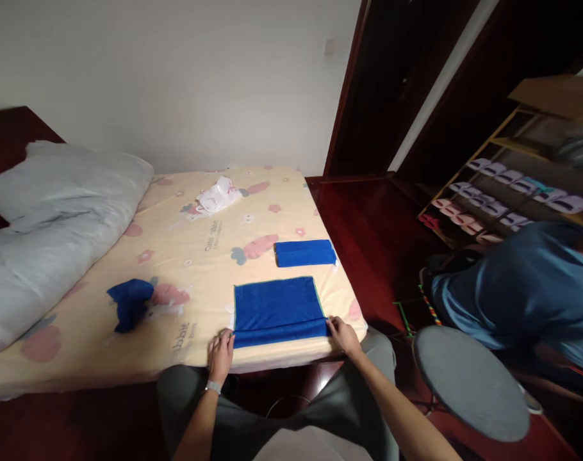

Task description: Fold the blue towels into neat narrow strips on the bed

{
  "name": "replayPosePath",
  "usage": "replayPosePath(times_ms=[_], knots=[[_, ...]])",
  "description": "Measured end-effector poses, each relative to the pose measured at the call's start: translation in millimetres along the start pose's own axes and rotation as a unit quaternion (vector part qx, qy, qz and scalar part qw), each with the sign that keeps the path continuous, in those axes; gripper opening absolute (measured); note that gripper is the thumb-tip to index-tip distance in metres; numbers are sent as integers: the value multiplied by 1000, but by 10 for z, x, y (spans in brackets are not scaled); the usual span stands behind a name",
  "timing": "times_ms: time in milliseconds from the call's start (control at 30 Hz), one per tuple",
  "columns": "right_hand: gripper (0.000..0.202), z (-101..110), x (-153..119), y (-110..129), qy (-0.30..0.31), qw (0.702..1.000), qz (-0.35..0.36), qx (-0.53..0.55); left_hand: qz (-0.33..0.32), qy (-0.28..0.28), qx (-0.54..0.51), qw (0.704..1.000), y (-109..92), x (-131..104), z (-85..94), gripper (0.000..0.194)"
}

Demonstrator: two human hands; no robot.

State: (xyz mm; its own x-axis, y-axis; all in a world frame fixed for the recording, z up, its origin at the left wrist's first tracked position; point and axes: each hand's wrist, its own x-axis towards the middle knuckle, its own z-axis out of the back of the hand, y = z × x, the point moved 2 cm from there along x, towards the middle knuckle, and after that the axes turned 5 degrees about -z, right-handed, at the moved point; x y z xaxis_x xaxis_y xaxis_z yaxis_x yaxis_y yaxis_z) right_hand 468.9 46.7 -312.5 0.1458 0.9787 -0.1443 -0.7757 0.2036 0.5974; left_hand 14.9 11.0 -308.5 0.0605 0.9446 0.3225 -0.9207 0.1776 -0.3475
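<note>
One partly folded blue cloth [276, 304] lies near the edge of the bed [267, 224], its fold's ends pinched in the grip of left hand [221, 354] and right hand [343, 335]. Around it: flat blue bundle [305, 253] just beyond, crumpled blue cloth [131, 302] leftward, white bag [219, 196] farther back.

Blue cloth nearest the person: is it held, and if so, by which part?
The left hand holds the blue cloth by the left end of its folded near edge, the right hand by the right end.
</note>
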Motion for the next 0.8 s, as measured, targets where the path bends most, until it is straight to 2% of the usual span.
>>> replayPosePath(times_ms=[167, 267, 367, 467, 567, 700, 800], knots=[[25, 15, -63, 69, -45, 998, 12, -45, -11, -3, 70, 997, -109, -65, 26, 34], [28, 58, -135, 122, -88, 989, 74, -97, -69, 28, 52, 996, -208, -95, 83, 37], [32, 60, -218, 157, -45, 975, 192, -101, -140, 88, 14, 986, -281, -118, 118, 44], [43, 24, -250, 134, 27, 959, 268, -90, -161, 121, 0, 980, -259, -137, 109, 48], [51, -8, -206, 69, 39, 957, 273, -84, -156, 110, -1, 982, -169, -152, 67, 51], [52, -33, -133, 5, 25, 955, 286, -77, -157, 90, 4, 984, -64, -154, -3, 55], [53, -44, -106, -22, 19, 952, 297, -69, -139, 66, 2, 988, -14, -142, -37, 51]])
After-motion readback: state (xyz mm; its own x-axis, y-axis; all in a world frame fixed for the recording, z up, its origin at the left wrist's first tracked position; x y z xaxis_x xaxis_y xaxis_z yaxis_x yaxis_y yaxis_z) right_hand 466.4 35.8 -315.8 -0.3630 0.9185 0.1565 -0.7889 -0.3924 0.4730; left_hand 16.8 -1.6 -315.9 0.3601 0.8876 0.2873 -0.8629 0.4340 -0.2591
